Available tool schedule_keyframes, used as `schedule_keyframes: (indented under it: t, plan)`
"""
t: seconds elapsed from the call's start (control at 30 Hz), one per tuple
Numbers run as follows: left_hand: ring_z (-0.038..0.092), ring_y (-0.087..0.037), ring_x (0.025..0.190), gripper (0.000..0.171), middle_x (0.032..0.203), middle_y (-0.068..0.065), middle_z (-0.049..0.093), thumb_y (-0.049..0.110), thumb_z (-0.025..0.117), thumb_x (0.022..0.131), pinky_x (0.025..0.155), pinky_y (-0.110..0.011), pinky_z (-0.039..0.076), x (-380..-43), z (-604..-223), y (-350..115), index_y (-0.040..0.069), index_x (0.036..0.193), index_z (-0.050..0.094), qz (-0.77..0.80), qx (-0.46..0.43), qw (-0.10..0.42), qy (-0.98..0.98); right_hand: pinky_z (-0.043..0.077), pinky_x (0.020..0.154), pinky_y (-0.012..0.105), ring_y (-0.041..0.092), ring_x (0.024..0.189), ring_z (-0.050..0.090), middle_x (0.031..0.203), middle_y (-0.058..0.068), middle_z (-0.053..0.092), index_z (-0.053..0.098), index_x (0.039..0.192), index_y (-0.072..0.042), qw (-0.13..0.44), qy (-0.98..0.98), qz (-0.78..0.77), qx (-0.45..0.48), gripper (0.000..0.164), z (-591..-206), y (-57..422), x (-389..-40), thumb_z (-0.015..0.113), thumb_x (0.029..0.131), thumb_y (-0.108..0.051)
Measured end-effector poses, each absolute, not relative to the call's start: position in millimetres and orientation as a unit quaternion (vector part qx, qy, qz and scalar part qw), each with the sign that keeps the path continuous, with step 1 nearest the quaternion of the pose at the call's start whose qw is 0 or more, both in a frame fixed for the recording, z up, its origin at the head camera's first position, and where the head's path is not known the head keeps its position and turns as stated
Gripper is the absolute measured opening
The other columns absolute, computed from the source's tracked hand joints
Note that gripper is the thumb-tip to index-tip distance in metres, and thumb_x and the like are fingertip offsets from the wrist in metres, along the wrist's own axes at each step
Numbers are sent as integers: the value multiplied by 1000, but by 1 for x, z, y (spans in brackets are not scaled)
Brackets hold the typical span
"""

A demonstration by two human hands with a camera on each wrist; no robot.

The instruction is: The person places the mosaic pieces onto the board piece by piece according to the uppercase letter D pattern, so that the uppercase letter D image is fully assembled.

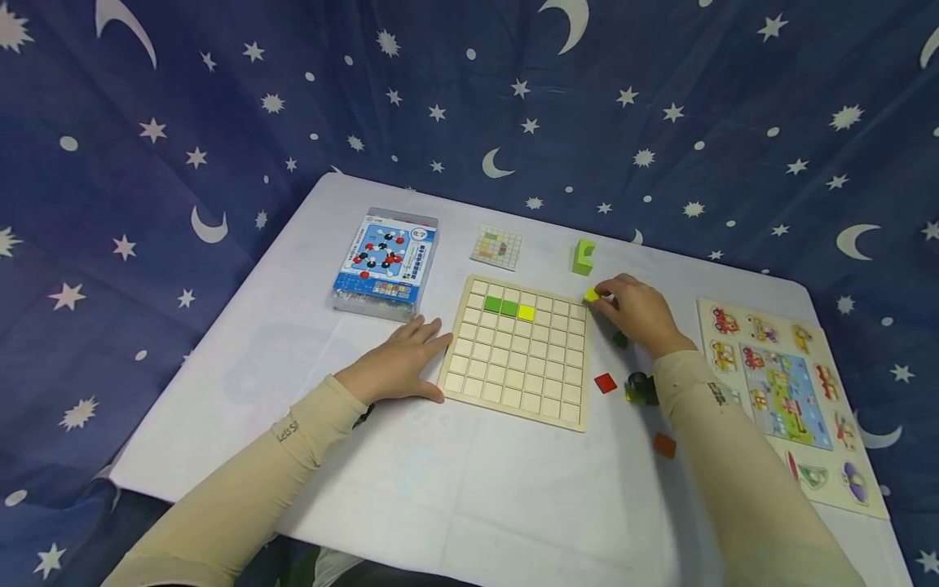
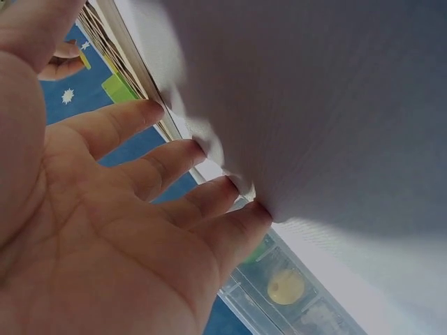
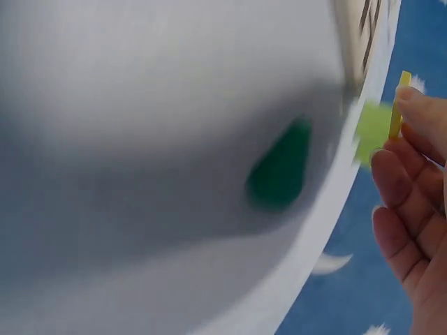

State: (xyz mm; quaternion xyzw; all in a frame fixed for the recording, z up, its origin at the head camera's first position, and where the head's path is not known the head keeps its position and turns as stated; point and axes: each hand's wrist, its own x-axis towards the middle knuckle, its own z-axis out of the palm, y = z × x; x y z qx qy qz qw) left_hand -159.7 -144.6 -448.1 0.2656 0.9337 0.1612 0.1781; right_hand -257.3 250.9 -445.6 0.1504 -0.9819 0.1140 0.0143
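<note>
A wooden grid board (image 1: 506, 367) lies mid-table, with two green square tiles (image 1: 501, 306) and a yellow square tile (image 1: 526, 313) in a row near its top. My right hand (image 1: 640, 314) pinches another yellow tile (image 3: 399, 105) between thumb and fingertips, at the board's upper right corner. In the right wrist view that tile is seen edge-on. My left hand (image 1: 396, 360) rests on the table with fingers spread, fingertips right at the board's left edge. The left wrist view shows its palm (image 2: 105, 237) and straight fingers. Beyond the board lies a small pattern card (image 1: 496, 247) with coloured squares.
Right of the board lie a red tile (image 1: 605, 383), an orange-brown tile (image 1: 664, 445), a dark green piece (image 3: 281, 167) and dark pieces (image 1: 640, 386) beside my sleeve. A light green block (image 1: 583, 257) stands behind. A boxed chemistry set (image 1: 385, 262) is left, a picture puzzle (image 1: 788, 399) right.
</note>
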Motion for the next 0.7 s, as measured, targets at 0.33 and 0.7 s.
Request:
schedule_keyframes:
  t: [0.33, 0.7]
  plan:
    - [8, -42, 150, 100, 163, -17, 18, 52, 79, 78, 122, -52, 14, -159, -449, -145, 11, 156, 32, 164, 260, 179, 935, 56, 69, 39, 22, 83, 69, 110, 7, 69, 65, 123, -11, 46, -954, 110, 277, 34, -441, 174, -241, 72, 92, -25]
    - [8, -41, 150, 100, 163, -17, 19, 53, 78, 78, 121, -52, 15, -160, -450, -147, 11, 156, 31, 163, 263, 174, 935, 57, 74, 40, 21, 77, 68, 97, 4, 68, 74, 106, -12, 74, -921, 84, 373, 17, -450, 113, -233, 73, 92, -22]
